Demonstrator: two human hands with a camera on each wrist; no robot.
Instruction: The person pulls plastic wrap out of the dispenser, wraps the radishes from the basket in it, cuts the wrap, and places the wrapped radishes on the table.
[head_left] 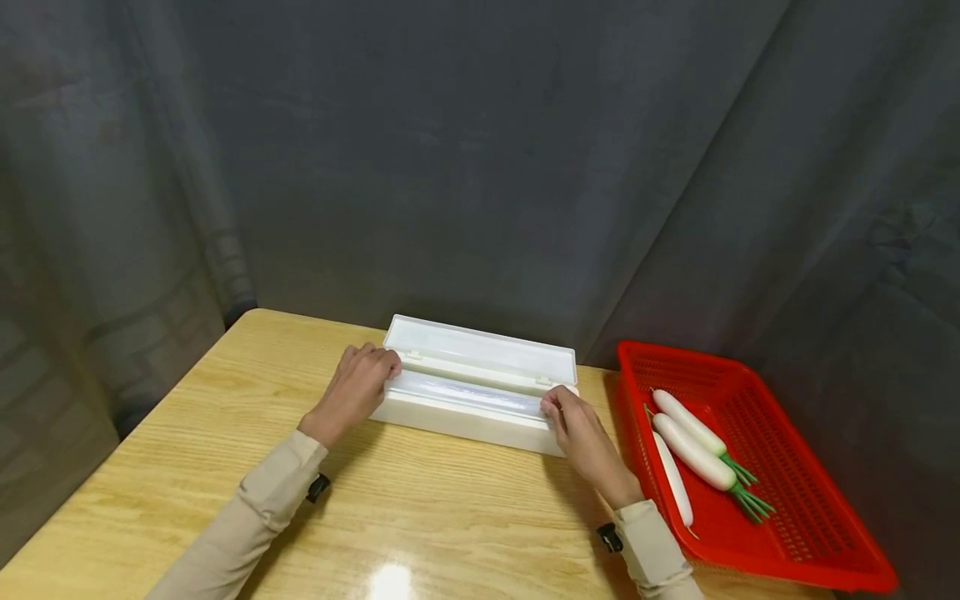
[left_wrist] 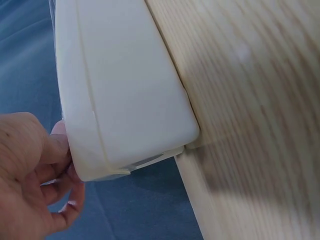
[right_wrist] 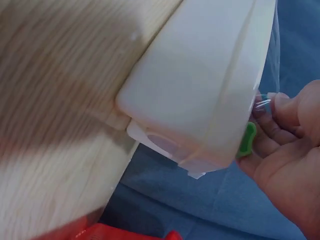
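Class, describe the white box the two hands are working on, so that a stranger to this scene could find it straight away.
On the wooden table, left of the red basket holding white radishes, lies the long white box. The left hand and right hand touch its two ends. Its lid stands open, showing a clear film roll.

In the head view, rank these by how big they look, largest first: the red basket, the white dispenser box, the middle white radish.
1. Red plastic mesh basket, though it sits nearer the camera.
2. White plastic dispenser box, lid open.
3. Middle white radish with green stalks, plainly the smallest.
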